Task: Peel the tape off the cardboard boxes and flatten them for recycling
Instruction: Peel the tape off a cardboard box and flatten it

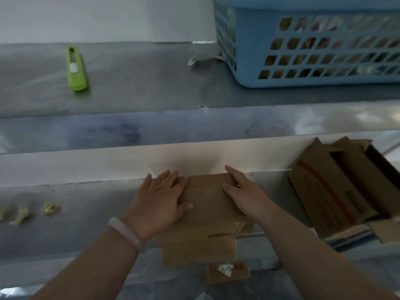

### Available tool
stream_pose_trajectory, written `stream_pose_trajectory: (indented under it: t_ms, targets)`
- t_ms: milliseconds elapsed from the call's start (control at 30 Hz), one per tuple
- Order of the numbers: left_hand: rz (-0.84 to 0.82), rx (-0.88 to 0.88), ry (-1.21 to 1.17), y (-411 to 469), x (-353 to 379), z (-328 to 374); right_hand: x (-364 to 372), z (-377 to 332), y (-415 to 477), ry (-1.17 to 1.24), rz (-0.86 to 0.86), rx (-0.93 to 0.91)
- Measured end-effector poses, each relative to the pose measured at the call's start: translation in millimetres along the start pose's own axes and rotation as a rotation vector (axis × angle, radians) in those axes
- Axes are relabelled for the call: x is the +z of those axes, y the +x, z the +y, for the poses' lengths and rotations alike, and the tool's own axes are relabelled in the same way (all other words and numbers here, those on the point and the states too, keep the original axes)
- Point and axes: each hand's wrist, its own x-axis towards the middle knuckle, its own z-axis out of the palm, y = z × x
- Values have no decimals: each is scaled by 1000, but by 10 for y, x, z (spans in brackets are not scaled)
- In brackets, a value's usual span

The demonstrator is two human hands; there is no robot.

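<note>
The flattened cardboard box [206, 200] lay at 6 o'clock on the steel table [65, 224]. The left hand [161, 198] and right hand [244, 195] pressed flat upon it, fingers straight and slightly apart, gripping nothing. An open cardboard box [331, 191] lay at 3 o'clock. The green utility knife [75, 69] was at 10 o'clock, the blue basket [255, 68] at 1 o'clock, and blurred yellowish scraps [50, 208] at 8 o'clock.

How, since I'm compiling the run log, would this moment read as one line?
step: flattening; left hand: flat on cardboard box; right hand: flat on same box; green cutter: untouched, upper surface; open box: waiting, right
</note>
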Motion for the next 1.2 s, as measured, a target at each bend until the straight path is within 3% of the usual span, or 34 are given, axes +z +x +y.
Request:
stream_pose_trajectory:
  t_ms: [133, 300, 467, 600, 833, 1033, 1200]
  targets:
    - [75, -32, -127, 113, 10, 351, 17, 90, -6, 228, 38, -31]
    - [201, -19, -47, 86, 105, 441, -46, 178, 79, 345, 36, 25]
    - [217, 32, -46, 72, 83, 386, -155, 200, 195, 446, -142, 63]
    - [218, 30, -67, 56, 57, 415, -221, 104, 290, 343, -260, 31]
    - [220, 16, -69, 55, 50, 429, -352, 171, 468, 302, -170, -108]
    - [217, 4, -61, 60, 42, 443, -361, 169, 506, 336, -240, -63]
    - [216, -2, -73, 54, 42, 451, -447, 45, 549, 220, -306, 10]
